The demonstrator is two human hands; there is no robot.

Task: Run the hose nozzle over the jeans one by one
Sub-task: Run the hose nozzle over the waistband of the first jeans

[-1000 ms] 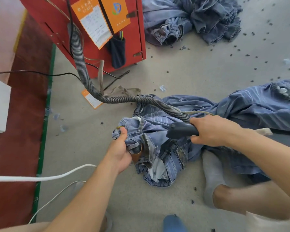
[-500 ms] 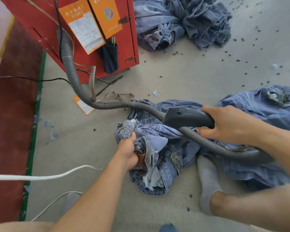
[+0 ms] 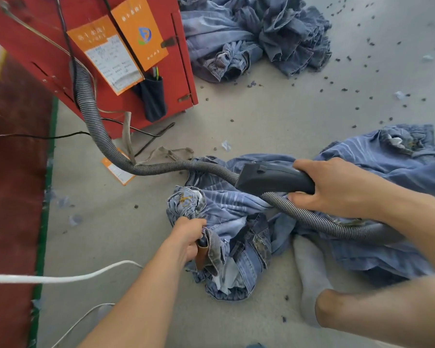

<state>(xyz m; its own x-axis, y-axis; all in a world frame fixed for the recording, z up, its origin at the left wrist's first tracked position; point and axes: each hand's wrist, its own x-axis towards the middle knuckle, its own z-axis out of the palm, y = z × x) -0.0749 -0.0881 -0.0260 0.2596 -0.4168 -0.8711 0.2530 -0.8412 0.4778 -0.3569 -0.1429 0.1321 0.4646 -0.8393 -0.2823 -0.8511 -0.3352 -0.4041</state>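
Raised since before, nozzle (image 3: 271, 177) is hovering above jeans (image 3: 226, 222), right hand (image 3: 337, 189) gripping it, left hand (image 3: 190, 237) clutching waistband, pens sitting in pouch (image 3: 152, 100).

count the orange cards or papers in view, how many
3. Two orange cards hang on the red machine: one with a white printed sheet, and one with a round logo overlapping it. A third lies on the floor under the hose. Others may be hidden.
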